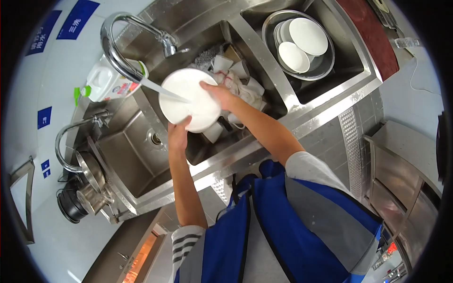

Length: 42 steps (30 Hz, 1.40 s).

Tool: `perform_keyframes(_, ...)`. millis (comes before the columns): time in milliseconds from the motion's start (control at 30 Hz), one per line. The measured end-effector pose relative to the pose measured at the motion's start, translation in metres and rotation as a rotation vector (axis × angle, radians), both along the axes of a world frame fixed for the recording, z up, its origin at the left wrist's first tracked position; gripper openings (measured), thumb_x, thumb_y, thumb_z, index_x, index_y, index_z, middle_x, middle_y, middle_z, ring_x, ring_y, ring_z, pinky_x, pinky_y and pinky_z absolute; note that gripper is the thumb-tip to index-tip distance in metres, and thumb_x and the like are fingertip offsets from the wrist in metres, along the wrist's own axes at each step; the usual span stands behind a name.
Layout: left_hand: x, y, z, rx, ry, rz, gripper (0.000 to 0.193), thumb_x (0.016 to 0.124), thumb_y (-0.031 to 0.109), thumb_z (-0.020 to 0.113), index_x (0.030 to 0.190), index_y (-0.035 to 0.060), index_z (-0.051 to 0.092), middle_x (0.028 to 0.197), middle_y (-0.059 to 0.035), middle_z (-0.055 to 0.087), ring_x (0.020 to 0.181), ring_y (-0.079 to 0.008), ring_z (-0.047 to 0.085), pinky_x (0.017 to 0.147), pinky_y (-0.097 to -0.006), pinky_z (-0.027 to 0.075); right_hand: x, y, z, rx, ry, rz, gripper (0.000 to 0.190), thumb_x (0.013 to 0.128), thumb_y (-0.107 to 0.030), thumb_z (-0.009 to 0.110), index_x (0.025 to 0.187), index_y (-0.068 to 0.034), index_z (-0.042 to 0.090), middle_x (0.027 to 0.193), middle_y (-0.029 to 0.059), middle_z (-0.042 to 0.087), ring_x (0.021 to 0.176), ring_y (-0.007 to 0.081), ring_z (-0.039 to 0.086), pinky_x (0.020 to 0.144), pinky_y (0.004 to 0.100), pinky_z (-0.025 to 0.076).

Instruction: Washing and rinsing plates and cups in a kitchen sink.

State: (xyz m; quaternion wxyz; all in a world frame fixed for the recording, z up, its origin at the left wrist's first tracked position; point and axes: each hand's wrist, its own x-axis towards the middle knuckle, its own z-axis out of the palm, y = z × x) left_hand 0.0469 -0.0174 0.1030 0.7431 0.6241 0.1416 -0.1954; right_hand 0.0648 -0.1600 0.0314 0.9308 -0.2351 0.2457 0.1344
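Note:
A round white plate (187,102) is held between my two hands above the middle sink basin. My left hand (179,132) grips its lower left edge, thumb on top. On the right edge is my right hand (218,93), its thumb on the plate's face. Water runs from a chrome gooseneck faucet (120,62) onto the plate. Below it, the basin holds white cups (222,63), a wet white cloth (244,90) and other white dishes, partly hidden by the plate and my right arm.
In the right basin, a metal bowl (333,53) holds several white plates (308,36). The left basin (131,152) has a second faucet (67,136) beside it. A white plastic jug (106,79) stands behind; metal pots (92,194) are at far left.

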Motion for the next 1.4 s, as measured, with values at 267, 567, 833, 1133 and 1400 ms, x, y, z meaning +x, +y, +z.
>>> perform_keyframes(267,0.008,-0.012,0.005,0.196,-0.056,0.051,0.044,0.075,-0.001,0.064,0.114,-0.0043,0.045,0.110,-0.0150,0.054,0.103,-0.0255,0.052,0.088,-0.0382,0.044,0.006,-0.015,0.009,0.146,0.026,0.125,0.046,0.081,-0.024,0.064,0.116,0.001,0.049,0.106,0.0101,0.059,0.094,0.0214,0.059,0.083,0.0380,0.048)
perform_keyframes(567,0.001,-0.014,0.001,-0.106,0.074,0.129,0.048,0.075,-0.002,0.062,0.119,-0.0043,0.044,0.117,-0.0146,0.052,0.106,-0.0245,0.052,0.090,-0.0376,0.042,0.003,-0.018,0.015,-0.018,-0.056,0.146,0.042,0.078,-0.010,0.065,0.112,0.008,0.050,0.103,0.0139,0.060,0.093,0.0243,0.059,0.083,0.0391,0.049)
perform_keyframes(833,0.014,-0.023,0.026,0.337,0.000,-0.028,0.044,0.077,0.005,0.062,0.117,-0.0064,0.047,0.111,-0.0139,0.057,0.094,-0.0188,0.057,0.084,-0.0300,0.043,0.000,-0.009,-0.008,0.142,0.161,0.075,0.046,0.083,-0.021,0.062,0.121,-0.002,0.045,0.113,0.0111,0.056,0.099,0.0238,0.057,0.087,0.0380,0.046)
perform_keyframes(1133,0.045,-0.047,-0.023,1.472,-0.757,-0.253,0.063,0.090,0.042,0.036,0.140,0.0090,0.018,0.142,-0.0256,0.011,0.132,-0.0378,0.011,0.103,-0.0556,0.012,-0.008,-0.021,0.029,-0.755,-0.218,-0.315,0.021,0.085,-0.017,0.056,0.094,0.002,0.061,0.082,0.0085,0.064,0.077,0.0119,0.058,0.066,0.0281,0.047)
perform_keyframes(1400,0.031,-0.067,-0.045,1.416,-0.829,-0.356,0.064,0.089,0.047,0.037,0.139,0.0097,0.022,0.145,-0.0180,0.012,0.134,-0.0333,0.008,0.106,-0.0504,0.002,-0.018,-0.033,0.030,-0.764,-0.065,-0.235,0.026,0.086,-0.016,0.056,0.102,0.004,0.056,0.091,0.0081,0.062,0.083,0.0127,0.057,0.072,0.0271,0.045)
